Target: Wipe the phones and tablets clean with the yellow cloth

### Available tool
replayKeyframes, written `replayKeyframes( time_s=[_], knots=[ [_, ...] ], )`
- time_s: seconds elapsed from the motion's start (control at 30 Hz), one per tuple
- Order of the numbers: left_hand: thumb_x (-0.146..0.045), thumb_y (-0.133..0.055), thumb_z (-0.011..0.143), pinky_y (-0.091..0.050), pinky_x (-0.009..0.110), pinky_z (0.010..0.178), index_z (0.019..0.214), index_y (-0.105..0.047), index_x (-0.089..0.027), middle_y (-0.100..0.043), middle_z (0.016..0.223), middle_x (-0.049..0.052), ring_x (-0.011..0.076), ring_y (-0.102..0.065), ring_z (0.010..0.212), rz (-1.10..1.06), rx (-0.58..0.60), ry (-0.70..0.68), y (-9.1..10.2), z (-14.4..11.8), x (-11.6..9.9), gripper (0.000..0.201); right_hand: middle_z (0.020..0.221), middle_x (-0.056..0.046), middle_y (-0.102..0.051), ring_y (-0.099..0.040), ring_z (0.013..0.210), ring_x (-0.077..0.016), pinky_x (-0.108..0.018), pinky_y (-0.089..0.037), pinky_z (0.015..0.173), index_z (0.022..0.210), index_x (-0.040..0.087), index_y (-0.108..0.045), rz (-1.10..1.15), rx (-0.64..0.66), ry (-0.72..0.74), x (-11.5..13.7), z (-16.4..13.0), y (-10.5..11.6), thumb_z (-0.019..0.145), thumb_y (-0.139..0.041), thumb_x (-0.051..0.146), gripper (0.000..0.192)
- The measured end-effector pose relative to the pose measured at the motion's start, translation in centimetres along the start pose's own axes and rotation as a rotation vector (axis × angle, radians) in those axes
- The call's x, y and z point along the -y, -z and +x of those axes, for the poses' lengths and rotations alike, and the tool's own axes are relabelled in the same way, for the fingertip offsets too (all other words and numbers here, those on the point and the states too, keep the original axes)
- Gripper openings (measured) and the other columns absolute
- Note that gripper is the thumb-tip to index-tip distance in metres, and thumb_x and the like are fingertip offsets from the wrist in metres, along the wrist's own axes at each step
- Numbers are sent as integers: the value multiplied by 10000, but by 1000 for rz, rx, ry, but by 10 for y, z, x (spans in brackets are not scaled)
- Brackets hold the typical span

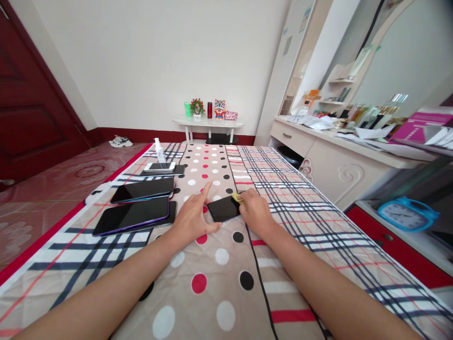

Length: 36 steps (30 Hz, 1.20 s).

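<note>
A dark smartphone (pixel 223 209) lies screen up on the spotted bedspread, between my two hands. My left hand (pixel 194 212) is at its left end, thumb and index finger spread wide around that end; whether they touch it I cannot tell. Bunched in the closed fingers of my right hand (pixel 255 210) is a small yellow cloth (pixel 236 197), at the phone's right end. To the left, several more phones lie in overlapping groups: a purple-edged phone (pixel 132 216), a black phone (pixel 143 190) and a white phone (pixel 160 166). Behind them a white spray bottle (pixel 159 151) stands upright.
The bed (pixel 219 293) has a plaid and dotted cover. Beyond its far edge stands a low white table (pixel 208 122) with ornaments. On the right are a cluttered dressing table (pixel 339 156) and a blue alarm clock (pixel 406 213). Shoes (pixel 121 141) lie on the floor at left.
</note>
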State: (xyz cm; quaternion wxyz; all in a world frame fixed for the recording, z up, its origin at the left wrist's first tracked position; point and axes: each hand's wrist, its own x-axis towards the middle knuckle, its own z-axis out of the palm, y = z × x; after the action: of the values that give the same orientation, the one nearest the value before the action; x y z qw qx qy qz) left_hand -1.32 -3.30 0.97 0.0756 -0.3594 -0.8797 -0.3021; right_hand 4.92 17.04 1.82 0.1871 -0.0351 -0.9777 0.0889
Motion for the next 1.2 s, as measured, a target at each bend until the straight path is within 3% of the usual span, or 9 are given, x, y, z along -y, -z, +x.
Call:
replayKeyframes(
  time_s=[0.1,0.2,0.37,0.47,0.67,0.77,0.83,1.03,1.2],
  knots=[
    [-359,-773,602,-441,388,868,1513,-47,-271,-610,1021,33,258,-560,949,-23,-8,-19,-2,0,2,1168,976,-75,-599,-569,844,-157,-258,-425,743,979,170,-665,182,81,274,33,-8,-5,860,-476,121,229],
    [-340,-776,597,-443,386,871,1514,-31,-262,-612,1016,33,255,-564,951,-41,-11,-20,-3,-1,2,1184,967,-60,-609,-570,871,-155,-250,-431,765,975,178,-678,231,100,374,34,-2,-8,861,-471,104,247],
    [-388,-806,583,-434,406,904,1512,-58,-276,-609,1029,41,260,-563,969,-63,-4,16,-1,-1,0,1199,948,-100,-605,-566,833,-183,-285,-424,736,955,125,-697,45,-32,10,-23,26,-10,859,-411,62,308],
    [-379,-815,578,-429,410,917,1512,-48,-281,-607,1036,41,259,-560,980,-82,-3,0,-1,0,-1,1212,933,-121,-598,-559,833,-199,-308,-423,743,918,104,-699,-17,-56,-65,-32,31,-11,876,-387,72,316],
    [-291,-791,580,-441,395,896,1512,12,-263,-616,989,23,243,-572,939,-126,-7,-3,-3,1,-3,1231,943,-58,-634,-574,852,-148,-246,-439,768,955,168,-693,334,50,365,31,13,-17,905,-444,122,257],
    [-229,-751,595,-449,377,889,1508,44,-278,-626,988,11,230,-585,941,-155,-4,-19,-4,1,-2,1212,919,-45,-638,-574,839,-142,-241,-440,762,922,178,-697,367,109,480,44,10,-16,882,-478,110,233],
    [-262,-764,596,-452,381,904,1509,26,-284,-628,1022,21,230,-591,966,-171,1,-6,-4,2,1,1208,908,-45,-639,-573,845,-147,-247,-439,766,932,183,-699,312,84,418,33,13,-14,862,-469,78,262],
    [-321,-775,623,-434,408,964,1515,-16,-287,-639,1148,60,242,-590,1070,-204,44,15,2,10,16,1172,923,-102,-628,-575,822,-196,-290,-412,697,926,144,-696,-63,-38,-21,-22,23,-6,852,-419,63,298],
    [-304,-773,641,-379,434,1025,1518,22,-250,-663,1162,68,258,-527,1192,-228,22,9,1,13,21,1184,928,-107,-623,-569,862,-194,-289,-418,748,949,123,-680,1,6,59,1,18,-9,867,-396,65,301]
  ],
)
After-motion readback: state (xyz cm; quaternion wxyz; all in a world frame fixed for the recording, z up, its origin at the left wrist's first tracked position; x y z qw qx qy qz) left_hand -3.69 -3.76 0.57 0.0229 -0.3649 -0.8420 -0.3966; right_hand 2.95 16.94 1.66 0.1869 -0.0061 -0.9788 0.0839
